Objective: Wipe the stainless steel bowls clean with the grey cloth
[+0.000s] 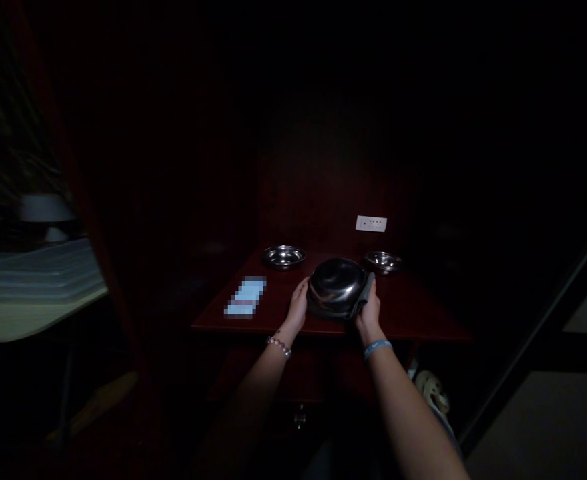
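Note:
A shiny metal bowl (337, 285) is held bottom up over the front of a dark red shelf (418, 317). My left hand (298, 305) grips its left side, fingers closed at the rim. At its right side, my right hand (369, 308) is closed on the bowl with a dark grey cloth (365, 297) between palm and metal. Two more metal bowls, a left one (284, 257) and a right one (383, 262), stand upright farther back on the shelf.
A pixelated bright rectangle (246, 297) lies on the shelf's left part. A white socket panel (371, 223) is on the back wall. To the left, a pale table (38, 315) carries stacked clear plastic containers (38, 273). A light-coloured clog (431, 392) shows at lower right. The surroundings are very dark.

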The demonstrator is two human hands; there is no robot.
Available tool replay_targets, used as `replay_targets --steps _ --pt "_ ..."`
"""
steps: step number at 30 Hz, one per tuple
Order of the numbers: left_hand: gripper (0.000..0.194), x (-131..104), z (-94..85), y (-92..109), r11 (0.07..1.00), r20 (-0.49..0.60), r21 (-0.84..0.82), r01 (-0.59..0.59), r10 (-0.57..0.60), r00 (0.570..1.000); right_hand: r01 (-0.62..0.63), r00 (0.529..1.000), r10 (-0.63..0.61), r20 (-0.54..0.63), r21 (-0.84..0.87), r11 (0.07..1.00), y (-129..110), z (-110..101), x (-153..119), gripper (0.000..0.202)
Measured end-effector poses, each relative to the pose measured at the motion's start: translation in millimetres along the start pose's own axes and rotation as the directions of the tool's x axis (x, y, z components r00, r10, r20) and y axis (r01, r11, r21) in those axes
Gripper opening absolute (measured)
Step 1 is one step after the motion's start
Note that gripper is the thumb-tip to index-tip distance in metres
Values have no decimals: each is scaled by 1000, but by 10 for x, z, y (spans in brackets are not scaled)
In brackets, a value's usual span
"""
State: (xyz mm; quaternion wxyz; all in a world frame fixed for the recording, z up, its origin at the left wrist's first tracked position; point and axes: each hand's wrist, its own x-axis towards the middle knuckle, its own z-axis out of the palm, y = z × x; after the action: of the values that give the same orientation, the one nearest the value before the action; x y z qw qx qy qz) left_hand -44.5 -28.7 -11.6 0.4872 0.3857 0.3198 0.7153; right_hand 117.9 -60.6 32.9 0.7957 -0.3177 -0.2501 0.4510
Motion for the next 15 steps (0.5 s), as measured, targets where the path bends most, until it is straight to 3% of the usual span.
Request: replay_targets --steps 2,4,8,15 --pt "41 -17 -6 14 996 41 -15 84 -83 996 -25 998 26 -49 16 1000 -18 29 -26 51" --pt "43 -40 -5 37 993 68 -28 119 -117 991 -83 996 84 -27 23 996 -31 49 -37 53" --pt "47 -74 5 63 997 64 -9 79 -78 995 -154 986 153 72 8 988 9 68 -50 54" --pt "49 -13 3 1 999 86 -8 -46 47 995 -126 990 126 66 -4 992 -5 0 -7 49"
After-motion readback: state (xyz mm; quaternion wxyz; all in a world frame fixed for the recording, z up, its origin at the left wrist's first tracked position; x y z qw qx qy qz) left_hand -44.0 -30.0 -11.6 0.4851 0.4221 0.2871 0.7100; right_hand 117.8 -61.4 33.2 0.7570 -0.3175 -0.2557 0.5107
